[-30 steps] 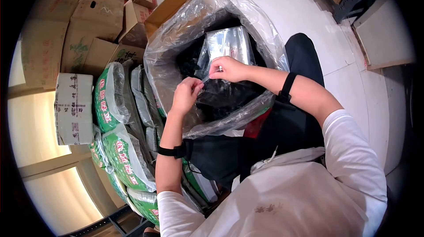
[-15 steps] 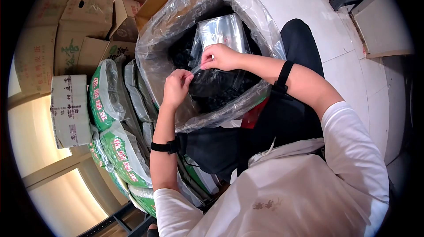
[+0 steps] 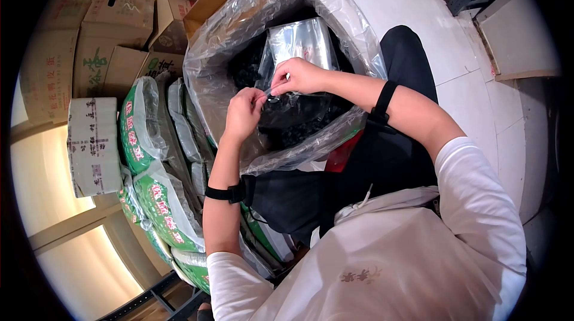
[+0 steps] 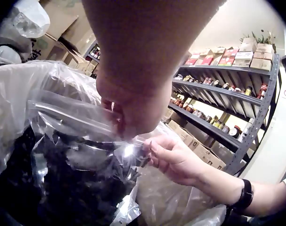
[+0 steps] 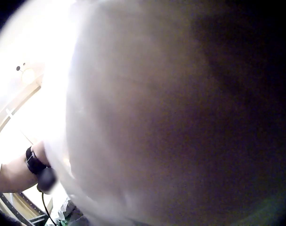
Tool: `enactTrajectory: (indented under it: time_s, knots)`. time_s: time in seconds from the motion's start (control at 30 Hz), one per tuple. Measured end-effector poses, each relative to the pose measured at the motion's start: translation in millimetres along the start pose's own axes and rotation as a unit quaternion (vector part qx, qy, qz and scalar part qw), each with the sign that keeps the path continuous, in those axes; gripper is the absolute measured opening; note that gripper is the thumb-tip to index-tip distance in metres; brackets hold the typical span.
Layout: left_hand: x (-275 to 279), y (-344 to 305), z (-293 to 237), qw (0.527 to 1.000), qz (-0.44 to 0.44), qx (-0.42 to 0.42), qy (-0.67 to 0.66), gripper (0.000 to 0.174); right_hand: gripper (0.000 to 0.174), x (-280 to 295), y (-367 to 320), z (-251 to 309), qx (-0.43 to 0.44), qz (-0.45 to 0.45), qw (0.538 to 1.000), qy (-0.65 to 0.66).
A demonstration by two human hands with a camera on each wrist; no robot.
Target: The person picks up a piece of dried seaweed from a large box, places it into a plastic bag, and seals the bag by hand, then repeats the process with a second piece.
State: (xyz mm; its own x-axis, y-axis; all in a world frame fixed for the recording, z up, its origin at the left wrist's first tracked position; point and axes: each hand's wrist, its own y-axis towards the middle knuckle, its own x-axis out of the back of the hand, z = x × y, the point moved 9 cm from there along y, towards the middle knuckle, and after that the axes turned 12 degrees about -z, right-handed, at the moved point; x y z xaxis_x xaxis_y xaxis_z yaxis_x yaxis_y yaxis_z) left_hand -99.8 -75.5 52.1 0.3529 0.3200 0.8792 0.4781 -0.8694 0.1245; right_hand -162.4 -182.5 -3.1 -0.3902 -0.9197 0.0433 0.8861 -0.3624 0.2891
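In the head view my left hand (image 3: 243, 114) and right hand (image 3: 298, 75) meet over an open lined box, pinching the top edge of a clear zip bag between fingertips and thumbs. The left wrist view shows that bag (image 4: 70, 120) hanging from the fingers, its zip strip running along the top. Dark clumpy stuff (image 4: 48, 188) shows through and around it. A stack of flat clear plastic bags (image 3: 305, 40) lies on the dark stuff inside the box, just beyond my right hand. In the right wrist view pale cloth fills most of the picture and hides the hands.
A clear plastic liner (image 3: 353, 28) drapes over the box rim. Green-and-white printed sacks (image 3: 161, 201) are piled at the left, beside a white carton (image 3: 92, 147) and brown cartons (image 3: 116, 22). Shelves (image 4: 223, 94) with jars stand behind in the left wrist view.
The head view has shifted, so the box sits a little farther left and up. My left hand has come closer to the right along the bag's edge; both keep their pinch.
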Motion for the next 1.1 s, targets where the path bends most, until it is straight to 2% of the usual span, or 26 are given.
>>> enactTrajectory:
  time_s: [0.1, 0.2, 0.27, 0.4, 0.63, 0.77, 0.83, 0.9, 0.97, 1.03, 1.1]
  knots:
    - [2, -1, 8, 1.000, -0.007, 0.021, 0.002, 0.010, 0.020, 6, 3, -3, 0.003, -0.034, 0.999, -0.021]
    - [6, -1, 7, 0.999, -0.004, 0.032, 0.005, 0.010, 0.018, 3, 3, -5, 0.006, -0.028, 0.998, -0.047]
    - [3, -1, -1, 1.000, 0.014, -0.009, 0.010, 0.012, 0.017, 3, 2, -3, 0.007, -0.024, 0.999, -0.048]
    - [3, 1, -13, 1.000, -0.001, -0.014, -0.023, 0.013, 0.016, 1, 1, -2, -0.008, 0.000, 1.000, -0.030]
    - [0, 3, -7, 0.999, -0.019, -0.029, 0.020, 0.013, 0.018, 0, 1, -6, -0.021, -0.012, 1.000, -0.001]
    - [5, 3, -16, 0.998, -0.034, -0.045, 0.026, 0.011, 0.019, -1, 3, -2, 0.009, -0.006, 1.000, 0.000]
    - [7, 2, -22, 0.998, -0.039, -0.040, -0.007, 0.011, 0.019, 1, 3, -2, 0.010, -0.005, 1.000, -0.023]
    - [9, 0, -22, 0.998, -0.045, -0.034, -0.038, 0.011, 0.019, -6, 1, -5, 0.007, 0.033, 0.999, -0.005]
    - [2, 0, -19, 0.998, -0.013, -0.040, -0.056, 0.011, 0.019, -8, 0, -3, 0.001, 0.041, 0.999, -0.009]
    - [0, 2, -9, 0.999, -0.008, -0.021, -0.033, 0.012, 0.019, -11, -1, -4, -0.003, 0.049, 0.999, -0.015]
    - [-2, 3, -4, 1.000, -0.003, -0.003, -0.011, 0.013, 0.022, -13, 0, -9, -0.035, 0.036, 0.998, 0.048]
